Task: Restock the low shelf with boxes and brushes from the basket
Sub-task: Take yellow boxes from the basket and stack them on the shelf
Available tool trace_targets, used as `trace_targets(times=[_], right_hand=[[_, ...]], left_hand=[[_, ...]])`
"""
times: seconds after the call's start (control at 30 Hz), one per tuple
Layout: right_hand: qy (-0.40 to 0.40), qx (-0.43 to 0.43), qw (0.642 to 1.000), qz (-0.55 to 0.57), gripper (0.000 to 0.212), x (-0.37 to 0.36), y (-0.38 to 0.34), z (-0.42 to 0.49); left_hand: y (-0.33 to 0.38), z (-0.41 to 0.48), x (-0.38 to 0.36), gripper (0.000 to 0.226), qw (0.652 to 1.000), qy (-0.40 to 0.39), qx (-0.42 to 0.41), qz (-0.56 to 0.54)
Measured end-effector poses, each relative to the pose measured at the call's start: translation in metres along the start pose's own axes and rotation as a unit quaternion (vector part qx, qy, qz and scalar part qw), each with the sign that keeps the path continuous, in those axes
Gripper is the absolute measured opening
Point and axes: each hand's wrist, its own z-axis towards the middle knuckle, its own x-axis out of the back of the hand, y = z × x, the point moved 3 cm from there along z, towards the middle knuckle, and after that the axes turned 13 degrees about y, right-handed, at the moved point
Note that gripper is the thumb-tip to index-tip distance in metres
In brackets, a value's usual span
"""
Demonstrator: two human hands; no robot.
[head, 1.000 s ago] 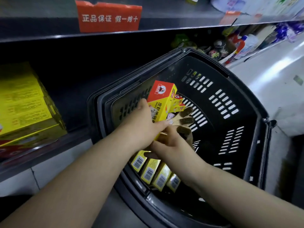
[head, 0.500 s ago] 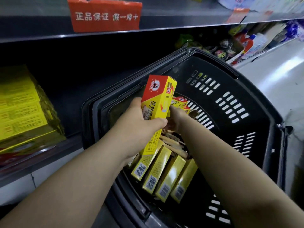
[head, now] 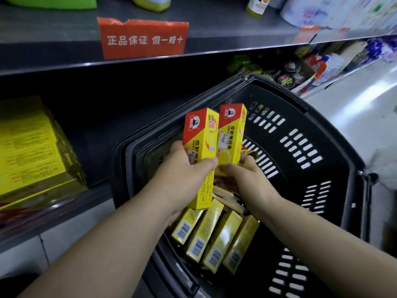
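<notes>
Left hand (head: pixel 184 175) grips one box (head: pixel 200 145) upright, right hand (head: pixel 247 175) pinches another (head: pixel 231 134) just beside it, both above the basket (head: pixel 322 130).

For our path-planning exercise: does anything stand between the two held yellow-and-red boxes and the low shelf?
Nothing visible does. The left hand and right hand hold two yellow-and-red cardboard boxes upright over the black plastic basket. The dark low shelf beside the stacked yellow cartons looks open.

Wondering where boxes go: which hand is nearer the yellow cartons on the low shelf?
Left. The left hand, gripping a box, is right of the yellow cartons; the right hand, gripping another box, is farther right.
</notes>
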Motion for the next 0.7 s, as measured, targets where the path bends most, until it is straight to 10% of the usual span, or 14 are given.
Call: trace_targets(times=[0.17,0.4,0.7], right_hand=[[-0.12,0.165,0.977,-0.068,0.044,0.007,-0.009,-0.062],[-0.194,0.181,0.962,-0.063,0.057,-0.001,-0.009,-0.074],[-0.059,0.058,0.995,-0.058,0.026,0.01,0.004,0.007]], left_hand=[[-0.001,-0.001,-0.001,0.035,0.999,-0.019,0.0,-0.048],[-0.002,-0.001,0.001,0.05,0.998,0.004,-0.006,-0.057],[-0.003,0.001,-0.001,0.053,0.997,0.046,-0.059,0.01]])
